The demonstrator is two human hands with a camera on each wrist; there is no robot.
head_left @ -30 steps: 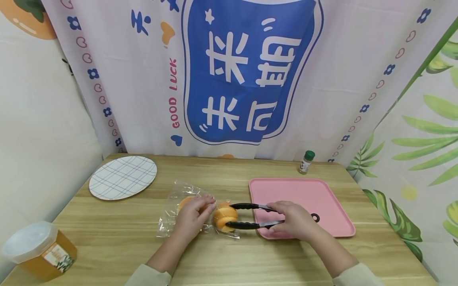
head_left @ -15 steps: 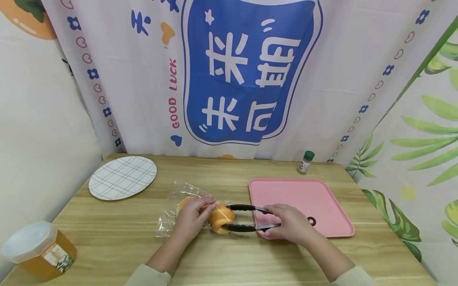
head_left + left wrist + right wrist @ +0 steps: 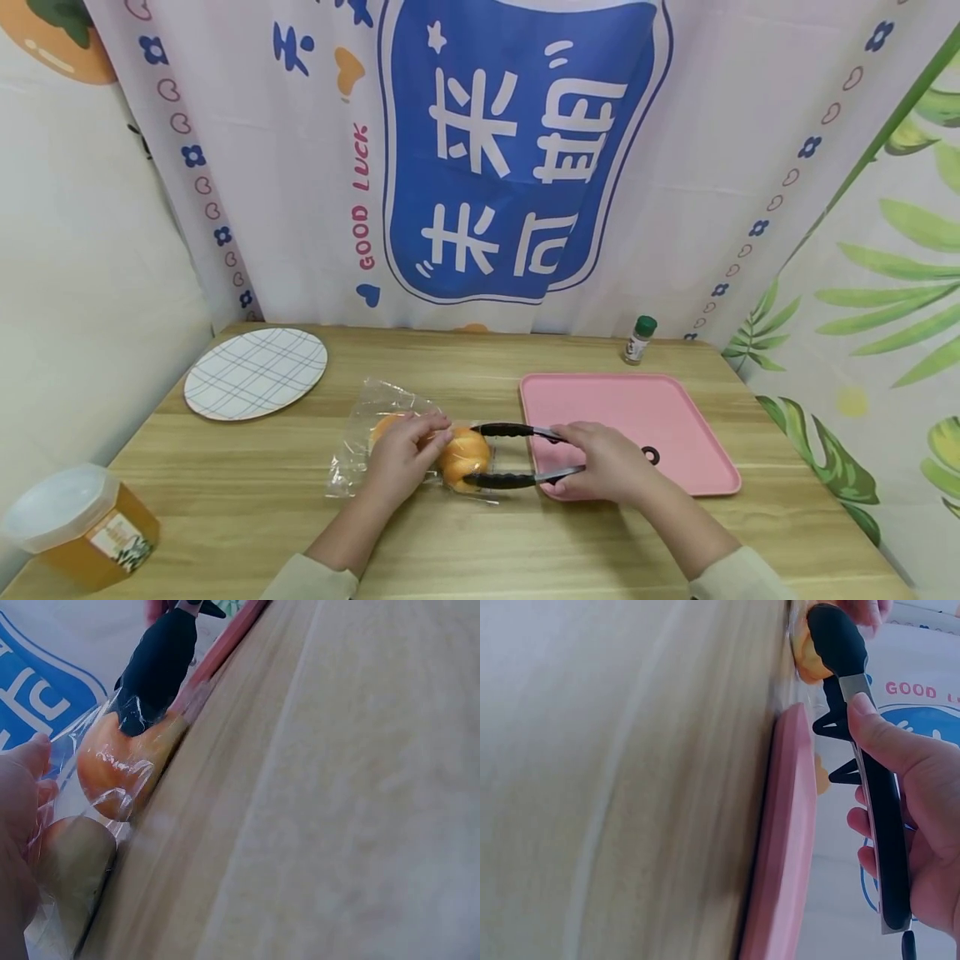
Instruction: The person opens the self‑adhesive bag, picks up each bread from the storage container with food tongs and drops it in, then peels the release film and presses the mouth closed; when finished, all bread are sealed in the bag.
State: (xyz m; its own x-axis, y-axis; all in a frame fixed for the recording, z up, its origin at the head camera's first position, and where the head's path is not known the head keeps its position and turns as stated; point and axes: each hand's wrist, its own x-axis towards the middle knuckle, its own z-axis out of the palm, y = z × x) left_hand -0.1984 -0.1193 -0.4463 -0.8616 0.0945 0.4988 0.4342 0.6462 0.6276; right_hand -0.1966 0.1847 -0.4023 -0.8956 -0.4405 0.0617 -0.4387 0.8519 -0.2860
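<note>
My left hand [image 3: 405, 458] pinches the clear plastic bag [image 3: 348, 454] between thumb and fingers. A round orange-brown bun [image 3: 465, 458] lies at the bag's right end, under shiny film in the left wrist view. A second bun [image 3: 75, 855] is in the bag beside the left hand, mostly hidden by it in the head view. My right hand [image 3: 611, 462] grips a pair of black-and-silver tongs [image 3: 881, 825], thumb along one arm. The tongs' black tips [image 3: 154, 675] point left and straddle the right bun, one on its far side and one on its near side.
Below the right hand lies a pink tray [image 3: 607, 400]. Behind it stands a small green-capped spice bottle [image 3: 637, 343]. A checked oval plate [image 3: 255, 373] sits at the back left. A jar of amber contents with a white lid [image 3: 86, 525] stands at the front left.
The right hand and tongs have shifted slightly left, and the right bun has moved a little left and turned between the tips. The left hand stays in place.
</note>
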